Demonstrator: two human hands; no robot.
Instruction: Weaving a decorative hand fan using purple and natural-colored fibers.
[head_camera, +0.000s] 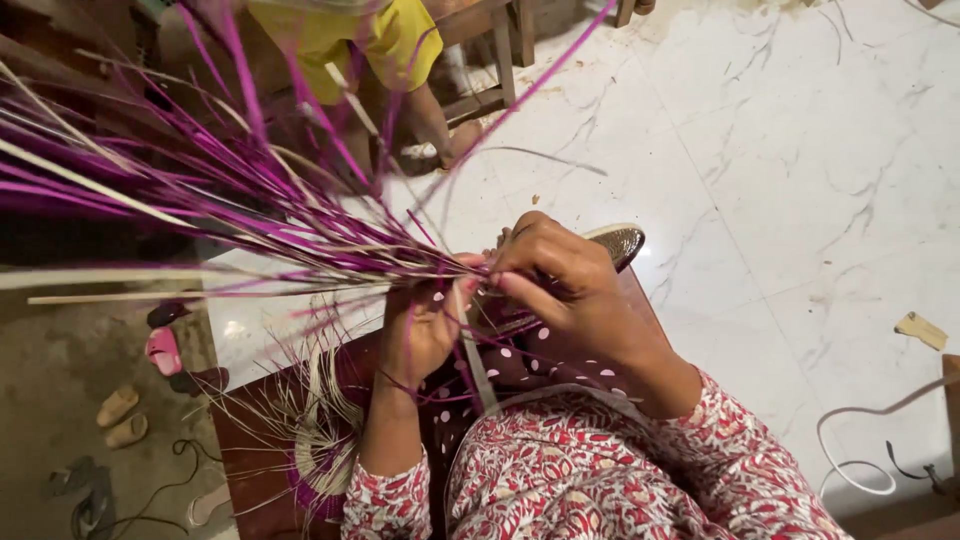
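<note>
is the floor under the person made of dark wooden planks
No, the floor is pale, glossy marble-like stone with grey veins.

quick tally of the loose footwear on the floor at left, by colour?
Pink sandal: 1
Tan slippers: 2
Dark sandals: 2
Total: 5
The grey shape lower down is too blurred to count.

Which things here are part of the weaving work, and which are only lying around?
In the work:
left hand
right hand
purple and pale strips
part-woven piece

Lying about:
pink sandal
tan sandals
white cord
black cable
</note>
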